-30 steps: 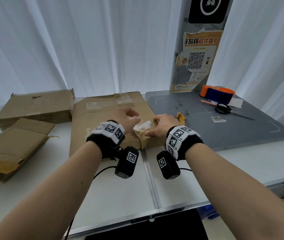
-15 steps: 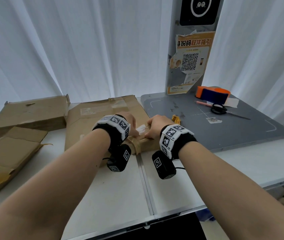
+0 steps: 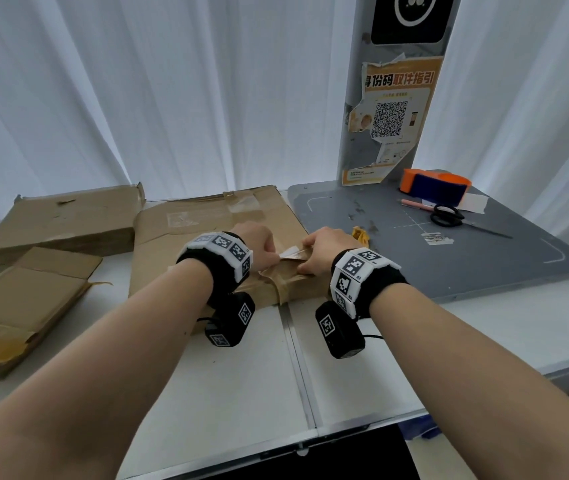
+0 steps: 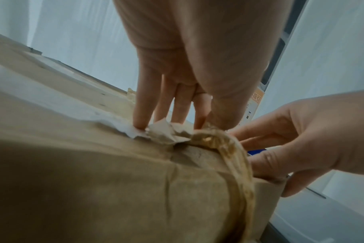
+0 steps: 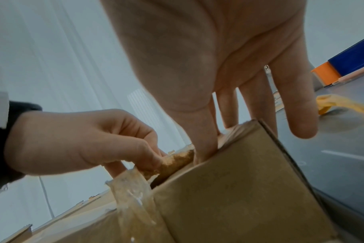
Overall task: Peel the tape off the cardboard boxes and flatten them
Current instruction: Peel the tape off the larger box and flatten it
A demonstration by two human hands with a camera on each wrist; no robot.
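Observation:
A wide, flat cardboard box (image 3: 207,230) lies in the middle of the white table. My left hand (image 3: 271,252) sits over the box's near right corner and pinches a crumpled strip of brown tape (image 4: 210,133) between thumb and forefinger. The tape (image 5: 135,194) runs on down the box's front face, partly lifted. My right hand (image 3: 305,263) is just to the right, its fingers (image 5: 206,141) straight and pressing on the box's top edge (image 5: 239,172) beside the tape. The two hands almost touch.
Two more cardboard boxes (image 3: 64,220) (image 3: 16,306) lie at the left. A grey mat (image 3: 466,258) at the right carries scissors (image 3: 447,216), a pen (image 3: 414,204), an orange tape dispenser (image 3: 432,185) and a wad of peeled tape (image 3: 361,235). A post with a poster (image 3: 394,116) stands behind.
Both hands have come lower and closer together at the box's near corner. The raised loop of clear tape between them has shrunk to a short strip.

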